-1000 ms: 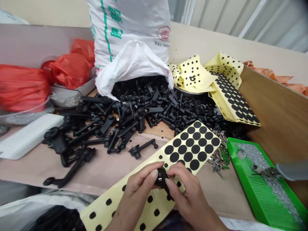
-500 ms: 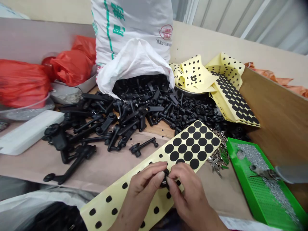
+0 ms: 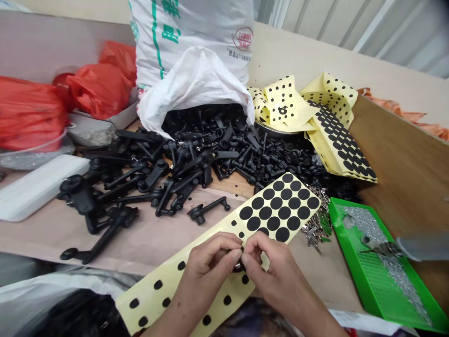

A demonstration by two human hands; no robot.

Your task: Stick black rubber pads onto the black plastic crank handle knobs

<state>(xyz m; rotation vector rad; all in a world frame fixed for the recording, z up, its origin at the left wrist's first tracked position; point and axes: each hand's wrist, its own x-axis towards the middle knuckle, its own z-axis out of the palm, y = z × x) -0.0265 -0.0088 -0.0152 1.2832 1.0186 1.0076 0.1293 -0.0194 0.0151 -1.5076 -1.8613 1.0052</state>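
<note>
My left hand (image 3: 206, 269) and my right hand (image 3: 277, 276) meet fingertip to fingertip over a long yellow backing sheet (image 3: 196, 281) of black round stickers. Both pinch a small black round part (image 3: 238, 267), mostly hidden by the fingers. The sheet's far end carries several large black discs (image 3: 277, 206); the near end has only small black dots left. Loose black plastic lever handles (image 3: 164, 182) lie scattered on the table beyond my hands.
A white woven sack (image 3: 192, 89) spills black parts at the back. Used yellow sheets (image 3: 315, 112) lie at the back right. A green tray (image 3: 382, 271) with small metal screws sits right, red bags (image 3: 31, 112) left, a white block (image 3: 38, 185) beside them.
The view has drifted slightly. My fingers have closed in tighter round the small black part, which showed more clearly a second ago.
</note>
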